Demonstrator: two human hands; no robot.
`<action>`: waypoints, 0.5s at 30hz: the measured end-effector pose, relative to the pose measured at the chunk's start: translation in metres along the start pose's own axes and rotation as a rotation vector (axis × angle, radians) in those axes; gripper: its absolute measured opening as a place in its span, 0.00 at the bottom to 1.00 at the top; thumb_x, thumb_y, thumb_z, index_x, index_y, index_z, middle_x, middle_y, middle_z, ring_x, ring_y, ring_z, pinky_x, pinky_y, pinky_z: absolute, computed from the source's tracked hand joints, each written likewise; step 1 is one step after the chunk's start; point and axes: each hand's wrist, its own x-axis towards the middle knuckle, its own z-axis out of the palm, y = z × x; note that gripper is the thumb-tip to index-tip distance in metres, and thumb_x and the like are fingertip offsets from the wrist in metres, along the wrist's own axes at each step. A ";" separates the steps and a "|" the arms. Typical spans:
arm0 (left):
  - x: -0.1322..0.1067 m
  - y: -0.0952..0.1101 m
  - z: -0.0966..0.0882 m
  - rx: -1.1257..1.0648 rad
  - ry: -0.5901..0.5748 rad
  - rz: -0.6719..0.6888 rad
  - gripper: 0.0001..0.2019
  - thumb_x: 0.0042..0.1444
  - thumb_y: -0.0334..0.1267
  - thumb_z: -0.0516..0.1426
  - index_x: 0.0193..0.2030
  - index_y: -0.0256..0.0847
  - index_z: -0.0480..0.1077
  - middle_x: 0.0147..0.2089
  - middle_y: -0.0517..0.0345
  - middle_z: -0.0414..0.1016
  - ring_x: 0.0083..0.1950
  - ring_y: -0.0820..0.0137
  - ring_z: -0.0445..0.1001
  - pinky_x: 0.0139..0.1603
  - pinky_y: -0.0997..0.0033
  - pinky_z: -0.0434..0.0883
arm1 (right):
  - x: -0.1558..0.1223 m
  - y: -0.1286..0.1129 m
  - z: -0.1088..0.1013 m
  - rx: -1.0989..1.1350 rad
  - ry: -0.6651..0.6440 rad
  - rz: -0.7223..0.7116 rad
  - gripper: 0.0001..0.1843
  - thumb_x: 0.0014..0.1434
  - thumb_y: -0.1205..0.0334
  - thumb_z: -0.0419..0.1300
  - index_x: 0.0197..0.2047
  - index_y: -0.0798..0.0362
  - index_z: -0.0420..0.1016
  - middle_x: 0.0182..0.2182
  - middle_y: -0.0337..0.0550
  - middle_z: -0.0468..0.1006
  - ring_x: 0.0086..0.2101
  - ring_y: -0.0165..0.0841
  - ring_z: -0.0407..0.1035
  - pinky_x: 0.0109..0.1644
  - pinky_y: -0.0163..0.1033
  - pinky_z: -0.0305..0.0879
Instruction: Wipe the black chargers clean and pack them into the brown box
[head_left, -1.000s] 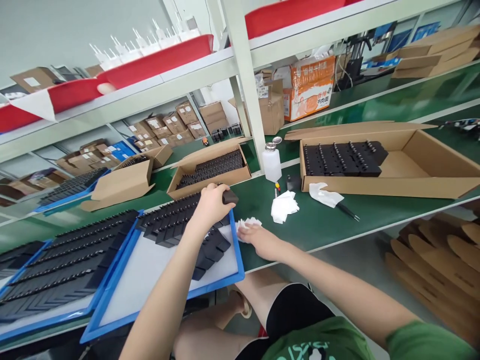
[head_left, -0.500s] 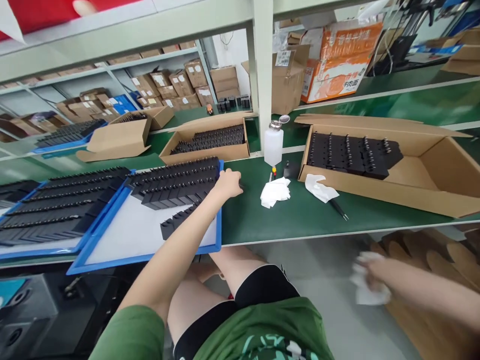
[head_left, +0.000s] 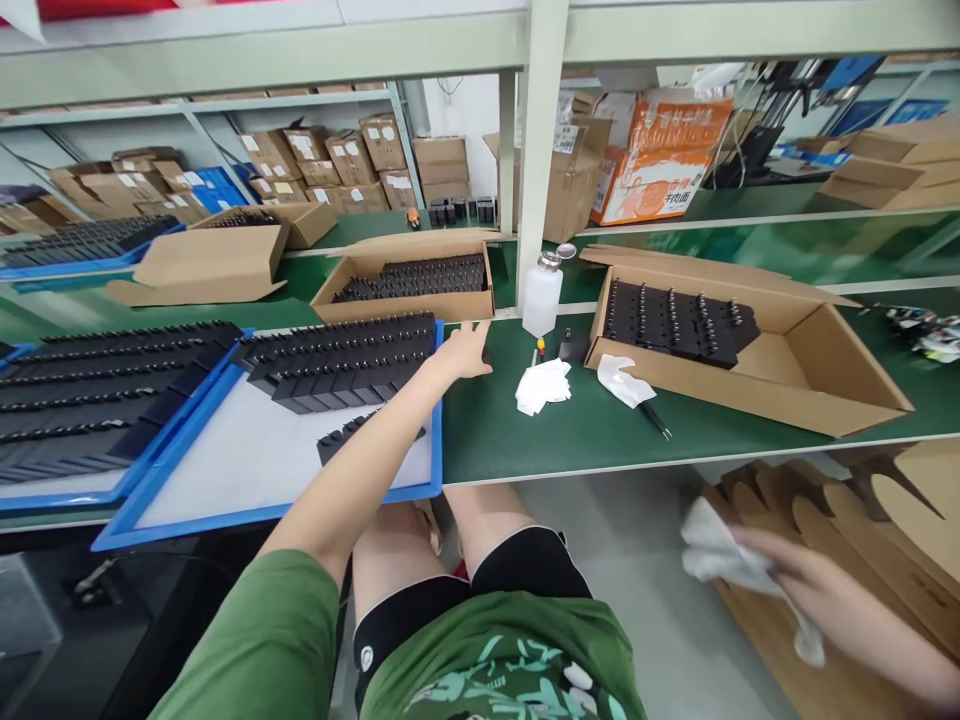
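My left hand (head_left: 465, 352) is over the green bench just past the right edge of a blue-rimmed tray (head_left: 437, 460). Its fingers curve around a small black block (head_left: 486, 357), mostly hidden by the hand. Rows of black blocks with metal pins (head_left: 341, 355) stand on the tray, partly behind my forearm. Low on the right, off the bench edge, my right hand (head_left: 799, 570) grips a crumpled white wipe (head_left: 709, 545); both are blurred.
White wipes (head_left: 543, 386), a pump bottle (head_left: 541, 298) and tweezers (head_left: 656, 418) under another wipe (head_left: 624, 380) are on the bench. An open carton (head_left: 750, 385) holds more black blocks. Cardboard sheets (head_left: 832, 540) stand below on the right. A second tray (head_left: 82, 495) is at left.
My left hand has shifted slightly right and away from me, with the black block moving along. The right hand has swung, and the white wipe now trails out on both sides of it.
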 end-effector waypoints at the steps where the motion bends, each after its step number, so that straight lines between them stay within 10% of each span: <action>1: -0.015 0.004 -0.007 -0.012 0.050 0.016 0.34 0.60 0.40 0.61 0.70 0.36 0.53 0.67 0.37 0.59 0.65 0.50 0.64 0.61 0.47 0.68 | 0.021 -0.033 -0.018 0.068 0.060 -0.066 0.27 0.54 0.61 0.48 0.51 0.29 0.77 0.53 0.54 0.78 0.52 0.40 0.74 0.51 0.41 0.70; 7: -0.175 0.002 -0.017 -0.203 0.314 0.222 0.27 0.65 0.45 0.54 0.69 0.47 0.55 0.73 0.48 0.52 0.73 0.56 0.54 0.70 0.54 0.61 | 0.177 -0.236 -0.076 -0.098 0.207 -0.334 0.24 0.56 0.73 0.46 0.49 0.52 0.76 0.53 0.51 0.71 0.55 0.42 0.69 0.63 0.47 0.64; 11: -0.270 -0.023 0.027 -0.409 0.323 0.118 0.27 0.64 0.43 0.55 0.69 0.56 0.56 0.72 0.52 0.57 0.69 0.57 0.63 0.63 0.58 0.71 | 0.267 -0.309 -0.065 -0.200 0.146 -0.371 0.12 0.65 0.68 0.53 0.48 0.56 0.75 0.51 0.50 0.73 0.52 0.38 0.69 0.58 0.47 0.67; 15: -0.303 -0.044 0.060 -0.622 0.328 -0.012 0.22 0.62 0.39 0.54 0.63 0.54 0.66 0.67 0.52 0.66 0.65 0.57 0.69 0.63 0.57 0.72 | 0.326 -0.355 -0.041 -0.318 0.059 -0.338 0.19 0.65 0.54 0.61 0.54 0.57 0.71 0.52 0.50 0.73 0.48 0.38 0.71 0.52 0.49 0.72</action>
